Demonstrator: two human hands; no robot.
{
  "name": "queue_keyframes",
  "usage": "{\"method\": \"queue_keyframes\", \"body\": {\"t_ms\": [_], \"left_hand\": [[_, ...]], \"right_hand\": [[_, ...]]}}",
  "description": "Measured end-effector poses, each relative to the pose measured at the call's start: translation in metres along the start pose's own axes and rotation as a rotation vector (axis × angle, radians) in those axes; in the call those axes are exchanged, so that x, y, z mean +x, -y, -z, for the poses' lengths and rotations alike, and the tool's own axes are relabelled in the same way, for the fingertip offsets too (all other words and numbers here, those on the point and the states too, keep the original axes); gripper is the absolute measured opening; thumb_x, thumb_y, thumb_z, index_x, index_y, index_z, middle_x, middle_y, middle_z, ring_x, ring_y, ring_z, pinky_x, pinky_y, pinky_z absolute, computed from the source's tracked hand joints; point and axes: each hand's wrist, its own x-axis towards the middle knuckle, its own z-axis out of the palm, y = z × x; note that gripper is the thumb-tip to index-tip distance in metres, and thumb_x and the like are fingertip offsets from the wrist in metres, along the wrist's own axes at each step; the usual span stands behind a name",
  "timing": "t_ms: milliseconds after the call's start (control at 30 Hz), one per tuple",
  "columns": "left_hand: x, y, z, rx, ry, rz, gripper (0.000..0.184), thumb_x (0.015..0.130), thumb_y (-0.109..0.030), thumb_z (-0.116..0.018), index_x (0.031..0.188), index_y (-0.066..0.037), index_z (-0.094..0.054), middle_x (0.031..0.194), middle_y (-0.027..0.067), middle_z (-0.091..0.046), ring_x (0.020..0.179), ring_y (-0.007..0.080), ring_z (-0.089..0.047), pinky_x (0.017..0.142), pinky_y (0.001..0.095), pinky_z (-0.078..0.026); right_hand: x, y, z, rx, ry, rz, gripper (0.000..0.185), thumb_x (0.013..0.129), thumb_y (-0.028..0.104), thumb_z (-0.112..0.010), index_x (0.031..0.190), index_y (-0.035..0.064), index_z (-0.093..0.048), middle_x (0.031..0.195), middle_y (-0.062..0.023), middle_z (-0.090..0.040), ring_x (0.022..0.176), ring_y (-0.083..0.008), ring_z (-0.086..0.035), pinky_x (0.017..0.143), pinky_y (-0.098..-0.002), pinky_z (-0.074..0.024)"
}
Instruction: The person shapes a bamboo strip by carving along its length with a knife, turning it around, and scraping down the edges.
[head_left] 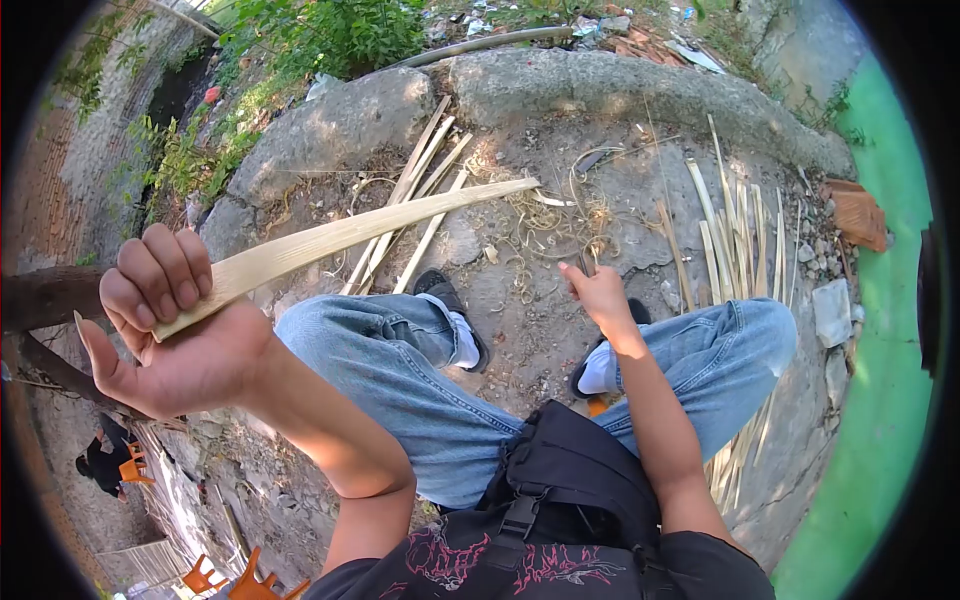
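Note:
My left hand (175, 325) is raised at the left, its fingers curled over the wide end of a pale bamboo strip (350, 232) while the thumb sticks out. The strip slants up to the right above my knee, and its narrow tip hangs over the littered ground. Lower and to the right, over the ground between my legs, my right hand (598, 298) is closed. Something thin and dark seems to show at its fingertips, too small to name. Thin curled shavings (540, 235) lie just beyond this hand.
Long split strips (410, 190) lie on the ground ahead, and a bundle of strips (745, 240) lies to the right. A low concrete curb (640, 85) borders the far side. Broken brick (855, 213) sits by the green wall (870, 400). Behind left are orange chairs (255, 578) and another person (105, 455).

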Motion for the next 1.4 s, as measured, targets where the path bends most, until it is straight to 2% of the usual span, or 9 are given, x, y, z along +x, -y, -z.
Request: {"method": "queue_keyframes", "body": {"t_ms": [33, 133, 267, 533, 700, 967, 1200, 1233, 1400], "left_hand": [[0.003, 0.001, 0.007, -0.053, 0.158, 0.012, 0.045, 0.086, -0.048, -0.044, 0.064, -0.009, -0.045, 0.062, 0.0054, -0.039, 0.061, 0.016, -0.038, 0.057, 0.0274, -0.032], [-0.006, 0.023, -0.014, 0.066, -0.306, -0.344, 0.059, 0.087, -0.057, -0.035, 0.08, -0.002, -0.057, 0.075, 0.0134, -0.054, 0.075, 0.0245, -0.051, 0.069, 0.0348, -0.041], [-0.001, 0.041, 0.004, 0.102, -0.389, -0.232, 0.073, 0.086, -0.064, -0.029, 0.096, 0.002, -0.057, 0.092, 0.0218, -0.058, 0.091, 0.0325, -0.056, 0.08, 0.0436, -0.042], [0.004, 0.054, 0.021, 0.037, -0.067, -0.136, 0.062, 0.094, -0.062, -0.027, 0.081, -0.009, -0.056, 0.085, 0.0137, -0.062, 0.081, 0.0241, -0.057, 0.076, 0.0352, -0.045], [0.007, 0.053, 0.024, 0.136, 0.116, -0.088, 0.052, 0.094, -0.054, -0.038, 0.101, -0.007, -0.058, 0.102, 0.0191, -0.064, 0.084, 0.0302, -0.065, 0.073, 0.0368, -0.05], [0.002, 0.062, 0.007, 0.599, 0.141, -0.046, 0.06, 0.097, -0.03, -0.05, 0.139, 0.003, -0.023, 0.129, 0.0232, -0.05, 0.108, 0.0293, -0.06, 0.085, 0.0327, -0.05], [-0.014, 0.102, 0.014, 0.38, -0.055, 0.151, 0.026, 0.095, -0.021, -0.053, 0.108, 0.002, -0.052, 0.092, 0.0153, -0.064, 0.084, 0.0231, -0.065, 0.077, 0.0312, -0.049], [-0.017, 0.097, 0.002, 0.35, -0.164, 0.077, 0.021, 0.095, -0.022, -0.051, 0.08, -0.007, -0.052, 0.07, 0.01, -0.059, 0.063, 0.019, -0.058, 0.064, 0.0298, -0.046], [-0.021, 0.074, -0.008, 0.124, -0.179, -0.073, 0.039, 0.096, -0.027, -0.044, 0.064, -0.014, -0.026, 0.052, 0.0024, -0.03, 0.042, 0.0103, -0.028, 0.037, 0.0254, -0.023]], "right_hand": [[-0.001, 0.001, -0.001, 0.074, 0.016, 0.053, 0.041, 0.08, 0.039, -0.069, 0.064, 0.0025, -0.06, 0.056, -0.0027, -0.056, 0.052, -0.0112, -0.051, 0.05, -0.0303, -0.0381], [-0.021, 0.024, 0.001, 0.142, 0.117, 0.116, 0.035, 0.082, 0.033, -0.069, 0.067, 0.0028, -0.059, 0.056, -0.0002, -0.052, 0.051, -0.0095, -0.044, 0.049, -0.0301, -0.0354], [-0.029, 0.029, -0.01, 0.14, 0.237, 0.195, 0.035, 0.082, 0.031, -0.069, 0.069, 0.0016, -0.057, 0.054, -0.0004, -0.048, 0.05, -0.01, -0.04, 0.048, -0.0309, -0.0333], [-0.065, 0.061, -0.011, 0.043, 0.103, 0.275, 0.04, 0.083, 0.035, -0.069, 0.069, -0.0012, -0.056, 0.051, -0.0011, -0.043, 0.051, -0.0094, -0.036, 0.046, -0.0313, -0.03], [-0.068, 0.071, -0.003, 0.081, 0.13, 0.3, 0.043, 0.088, 0.037, -0.064, 0.069, -0.0009, -0.056, 0.052, 0.0002, -0.042, 0.051, -0.0074, -0.034, 0.045, -0.0297, -0.0275], [-0.06, 0.061, -0.004, 0.28, 0.273, 0.215, 0.04, 0.092, 0.038, -0.058, 0.072, 0.0041, -0.058, 0.054, 0.0043, -0.045, 0.051, -0.0037, -0.038, 0.045, -0.0241, -0.0289], [-0.054, 0.057, -0.003, 0.151, 0.203, 0.293, 0.035, 0.087, 0.033, -0.067, 0.07, 0.0035, -0.056, 0.054, 0.0038, -0.043, 0.051, -0.0055, -0.035, 0.045, -0.0265, -0.0289], [-0.05, 0.051, -0.007, 0.126, 0.186, 0.306, 0.036, 0.086, 0.033, -0.068, 0.07, 0.003, -0.056, 0.054, 0.0035, -0.043, 0.051, -0.0061, -0.035, 0.045, -0.0272, -0.0289], [-0.057, 0.056, -0.007, 0.03, 0.187, 0.323, 0.039, 0.083, 0.033, -0.07, 0.068, 0.0015, -0.055, 0.052, 0.0014, -0.041, 0.051, -0.008, -0.034, 0.045, -0.0296, -0.029]]}}
